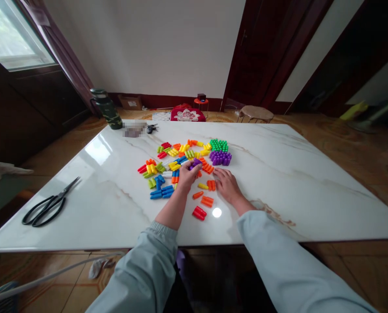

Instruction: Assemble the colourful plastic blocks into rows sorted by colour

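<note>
Purple bullet-shaped plastic building pieces (195,163) are gripped in the fingers of my left hand (188,177), above the middle of the coloured pile. My right hand (227,186) rests low over the table with its fingers stretched out, beside some orange pieces (211,185) and another orange row (207,166). Nothing shows in its fingers. To the right of the pile, green pieces (219,145) stand packed together behind a purple block of pieces (220,158). Blue pieces (162,192) lie left of my left wrist. Nearer me are red pieces (199,213) and an orange group (207,201).
Black-handled scissors (50,206) lie on the left of the white marble-patterned table (311,187). A camouflage-patterned bottle (106,109) stands at the far left corner, with keys (152,128) nearby. Behind the table is a round stool (255,113).
</note>
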